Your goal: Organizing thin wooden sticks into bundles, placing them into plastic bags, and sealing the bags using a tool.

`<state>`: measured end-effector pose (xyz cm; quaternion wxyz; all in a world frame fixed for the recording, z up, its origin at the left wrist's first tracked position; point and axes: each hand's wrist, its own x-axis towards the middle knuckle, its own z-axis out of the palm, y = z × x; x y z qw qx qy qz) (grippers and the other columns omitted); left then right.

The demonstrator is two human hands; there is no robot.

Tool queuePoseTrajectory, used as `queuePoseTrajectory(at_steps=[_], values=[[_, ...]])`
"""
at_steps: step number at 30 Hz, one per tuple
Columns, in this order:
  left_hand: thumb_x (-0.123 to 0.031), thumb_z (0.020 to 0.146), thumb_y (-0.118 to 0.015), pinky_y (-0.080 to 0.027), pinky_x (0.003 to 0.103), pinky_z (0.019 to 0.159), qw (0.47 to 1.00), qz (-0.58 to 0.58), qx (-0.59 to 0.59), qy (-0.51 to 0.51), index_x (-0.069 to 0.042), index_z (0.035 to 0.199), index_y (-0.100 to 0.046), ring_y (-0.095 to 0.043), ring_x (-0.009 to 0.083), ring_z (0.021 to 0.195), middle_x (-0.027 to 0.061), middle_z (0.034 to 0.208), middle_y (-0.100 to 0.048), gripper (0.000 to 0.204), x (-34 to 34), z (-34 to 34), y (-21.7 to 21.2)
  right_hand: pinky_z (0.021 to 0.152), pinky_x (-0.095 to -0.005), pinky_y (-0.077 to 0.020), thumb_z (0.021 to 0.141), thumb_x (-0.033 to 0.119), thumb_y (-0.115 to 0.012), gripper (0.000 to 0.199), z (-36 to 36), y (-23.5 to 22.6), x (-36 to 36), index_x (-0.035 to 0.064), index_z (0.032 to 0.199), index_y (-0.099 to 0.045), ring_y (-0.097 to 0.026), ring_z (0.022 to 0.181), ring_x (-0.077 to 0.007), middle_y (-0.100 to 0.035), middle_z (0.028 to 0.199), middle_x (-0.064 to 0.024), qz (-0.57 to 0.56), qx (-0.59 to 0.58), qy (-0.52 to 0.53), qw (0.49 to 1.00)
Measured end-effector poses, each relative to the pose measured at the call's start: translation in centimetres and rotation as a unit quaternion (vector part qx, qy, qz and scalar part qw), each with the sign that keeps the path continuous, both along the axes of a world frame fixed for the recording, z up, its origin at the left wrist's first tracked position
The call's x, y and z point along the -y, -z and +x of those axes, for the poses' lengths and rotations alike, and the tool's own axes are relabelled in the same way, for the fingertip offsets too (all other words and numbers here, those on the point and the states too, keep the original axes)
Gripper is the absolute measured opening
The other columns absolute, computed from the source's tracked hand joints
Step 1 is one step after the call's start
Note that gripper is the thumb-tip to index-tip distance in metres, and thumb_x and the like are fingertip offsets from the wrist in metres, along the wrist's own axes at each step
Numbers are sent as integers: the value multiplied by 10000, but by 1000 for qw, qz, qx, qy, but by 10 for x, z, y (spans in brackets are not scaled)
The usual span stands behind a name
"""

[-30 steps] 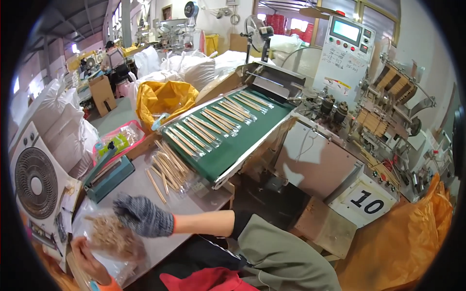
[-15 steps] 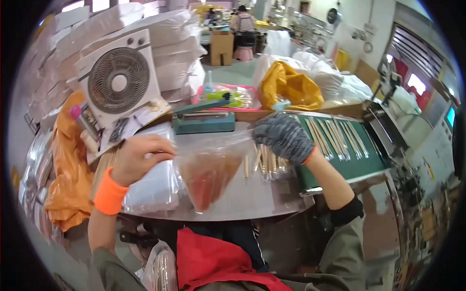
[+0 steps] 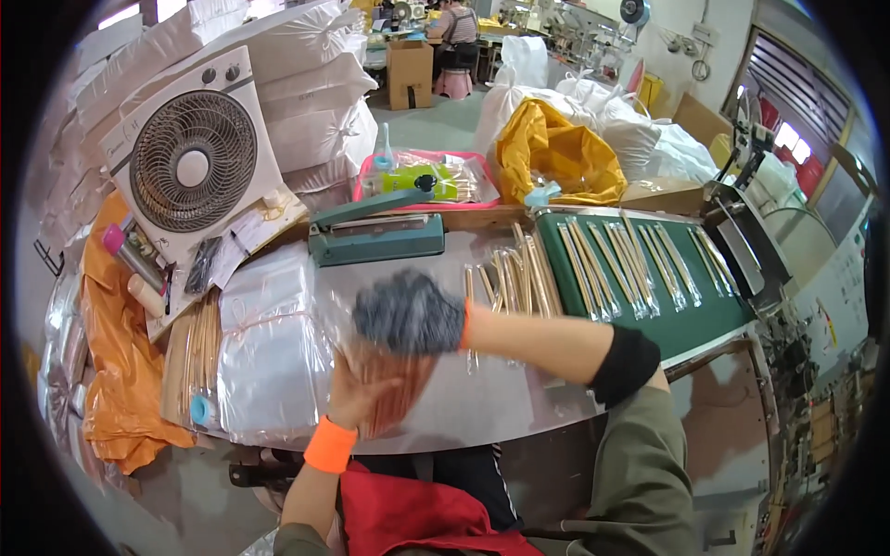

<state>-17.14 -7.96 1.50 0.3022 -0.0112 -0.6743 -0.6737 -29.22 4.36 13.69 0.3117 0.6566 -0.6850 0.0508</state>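
A clear plastic bag (image 3: pixel 404 397) filled with reddish-brown, stick-like pieces is held upright above the near part of the table. My left hand (image 3: pixel 357 387), bare with an orange wristband, grips its left side, the thumb lying across the front. Over the bag's top sits my right hand (image 3: pixel 408 310) in a grey knitted glove, curled closed on the plastic and blurred by motion. The glove hides the bag's mouth. To the left of the bag lies a stack of clear plastic bags (image 3: pixel 269 357), tied with a thin string. Behind my hands stands a green bag sealer (image 3: pixel 378 243).
Wrapped wooden sticks (image 3: pixel 640 264) lie in groups on a green board (image 3: pixel 603 347) at the right. More sticks (image 3: pixel 524 278) rest beside it. A pink tray (image 3: pixel 491 195), a yellow sack (image 3: pixel 565 153) and a fan (image 3: pixel 193 167) stand beyond. Someone sits far behind (image 3: pixel 457 42).
My right hand has swept left from the bag's right corner to over its top. My left hand has moved right and down onto the bag's side. The view has shifted slightly.
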Motion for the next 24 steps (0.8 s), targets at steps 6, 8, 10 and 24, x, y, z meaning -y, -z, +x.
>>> queuePoseTrajectory(at_steps=[6, 8, 10, 24], values=[[-122, 768, -682, -521, 286, 732, 919, 212, 255, 213, 32, 1106, -538, -628, 160, 821, 91, 967, -632, 398, 48, -90, -13, 652, -388, -494, 767, 250, -567, 206, -172, 26, 36, 134, 925, -632, -632, 797, -253, -643, 831, -88, 41, 52, 395, 916], [-117, 769, -691, -510, 284, 705, 894, 225, 280, 267, 19, 1078, -557, -615, 138, 803, 73, 952, -626, 364, 45, -112, -9, 738, -416, -478, 738, 294, -620, 262, -221, 60, 15, 122, 935, -625, -616, 871, -268, -631, 902, -136, -110, 93, 429, 892], [-117, 768, -696, -513, 288, 709, 880, 253, 283, 287, 20, 1082, -563, -624, 156, 799, 74, 949, -628, 367, 45, -132, -9, 823, -444, -462, 708, 338, -674, 334, -245, 62, 6, 109, 945, -618, -599, 945, -282, -619, 974, -183, -260, 130, 451, 844], [-196, 814, -620, -327, 331, 1000, 963, -163, 213, 3, 36, 1339, -306, -383, 244, 1218, 173, 1317, -392, 654, 99, -133, 52, 937, -397, -402, 860, 200, -474, 338, -231, 130, 22, 97, 1179, -520, -519, 1078, -335, -548, 1159, -180, -248, 406, 295, 829]])
